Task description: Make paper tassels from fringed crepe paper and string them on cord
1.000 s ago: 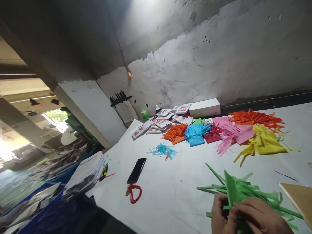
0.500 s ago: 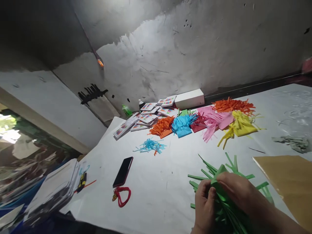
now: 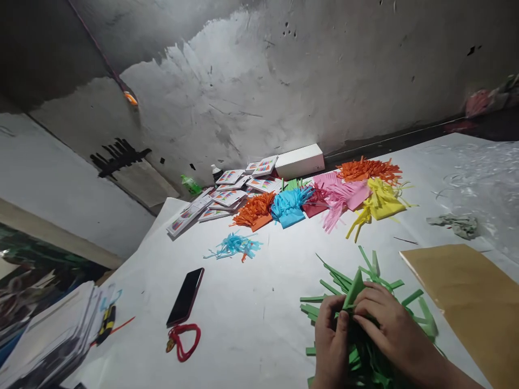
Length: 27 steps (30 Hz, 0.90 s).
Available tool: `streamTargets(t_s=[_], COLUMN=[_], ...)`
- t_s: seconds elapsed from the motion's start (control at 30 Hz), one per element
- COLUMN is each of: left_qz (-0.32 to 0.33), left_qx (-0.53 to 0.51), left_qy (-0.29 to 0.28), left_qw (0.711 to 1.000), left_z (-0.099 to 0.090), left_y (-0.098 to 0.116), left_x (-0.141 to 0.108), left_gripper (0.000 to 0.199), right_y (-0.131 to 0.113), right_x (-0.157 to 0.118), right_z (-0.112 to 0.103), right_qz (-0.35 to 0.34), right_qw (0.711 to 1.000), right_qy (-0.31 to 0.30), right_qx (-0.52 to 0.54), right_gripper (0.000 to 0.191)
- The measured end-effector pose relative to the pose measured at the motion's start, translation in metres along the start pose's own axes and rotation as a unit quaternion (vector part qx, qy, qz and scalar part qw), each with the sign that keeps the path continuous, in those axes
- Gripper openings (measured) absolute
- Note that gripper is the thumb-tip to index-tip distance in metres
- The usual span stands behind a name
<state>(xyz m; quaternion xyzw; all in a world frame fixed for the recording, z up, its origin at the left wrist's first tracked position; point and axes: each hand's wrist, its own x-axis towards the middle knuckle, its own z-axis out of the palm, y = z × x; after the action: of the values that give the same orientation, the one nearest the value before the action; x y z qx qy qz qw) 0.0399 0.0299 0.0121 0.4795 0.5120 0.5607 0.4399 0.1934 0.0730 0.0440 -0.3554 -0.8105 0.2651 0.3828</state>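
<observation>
A bundle of green fringed paper (image 3: 354, 289) is between my two hands at the lower right, its cut strips fanning out over the white table. My left hand (image 3: 331, 332) pinches its folded edge between thumb and fingers. On the other side, my right hand (image 3: 383, 319) grips the same paper with bent fingers, close to the left fingertips. The lower part of the bundle lies in shadow beneath my hands, partly hidden by them.
Fringed paper in orange (image 3: 255, 210), blue (image 3: 292, 208), pink (image 3: 346, 194) and yellow (image 3: 381, 200) lies farther back. Left of my hands are a phone (image 3: 185, 297) and a red cord (image 3: 188, 354). A brown board (image 3: 466, 297) lies right. Printed packs (image 3: 229, 197) and a white box (image 3: 300, 161) stand near the wall.
The camera view has turned slightly right, so the table items appear farther left. My right hand's fingers have shifted on the green paper, and its folded tip now shows more, pointing up.
</observation>
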Motion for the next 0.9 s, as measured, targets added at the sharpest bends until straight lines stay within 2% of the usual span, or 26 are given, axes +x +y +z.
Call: streamTargets(t_s=[0.1, 0.2, 0.27, 0.37, 0.53, 0.6, 0.67, 0.83, 0.9], left_qz=[0.026, 0.041, 0.047, 0.062, 0.101, 0.137, 0.183, 0.303, 0.333], left_qx=[0.02, 0.056, 0.091, 0.163, 0.279, 0.316, 0.349, 0.421, 0.451], left_qy=[-0.006, -0.017, -0.025, -0.025, -0.013, -0.01, -0.011, 0.039, 0.039], left_qw=[0.999, 0.997, 0.994, 0.984, 0.955, 0.939, 0.919, 0.854, 0.827], left_z=[0.0, -0.002, -0.003, -0.004, -0.003, -0.004, -0.004, -0.004, -0.002], left_y=[0.004, 0.012, 0.017, 0.022, 0.019, 0.017, 0.015, 0.02, 0.025], left_x=[0.0, 0.001, 0.001, 0.001, 0.002, 0.004, 0.005, 0.01, 0.012], left_gripper=[0.037, 0.034, 0.03, 0.023, 0.023, 0.024, 0.027, 0.055, 0.052], right_y=[0.001, 0.0, -0.002, 0.0, 0.01, 0.012, 0.012, 0.012, 0.012], right_x=[0.007, 0.018, 0.023, 0.024, 0.016, 0.014, 0.015, 0.024, 0.028], right_z=[-0.01, -0.023, -0.032, -0.036, -0.023, -0.021, -0.023, -0.042, -0.047], right_qz=[0.059, 0.066, 0.053, 0.016, -0.083, -0.09, -0.075, 0.024, 0.056], right_qw=[0.997, 0.994, 0.995, 0.999, 0.992, 0.989, 0.988, 0.992, 0.992], right_qy=[-0.026, -0.061, -0.068, -0.044, -0.015, -0.017, -0.025, -0.025, -0.014], right_qx=[0.03, 0.056, 0.053, 0.006, -0.092, -0.119, -0.132, -0.123, -0.115], right_gripper=[0.022, 0.024, 0.022, 0.02, 0.032, 0.035, 0.029, 0.026, 0.025])
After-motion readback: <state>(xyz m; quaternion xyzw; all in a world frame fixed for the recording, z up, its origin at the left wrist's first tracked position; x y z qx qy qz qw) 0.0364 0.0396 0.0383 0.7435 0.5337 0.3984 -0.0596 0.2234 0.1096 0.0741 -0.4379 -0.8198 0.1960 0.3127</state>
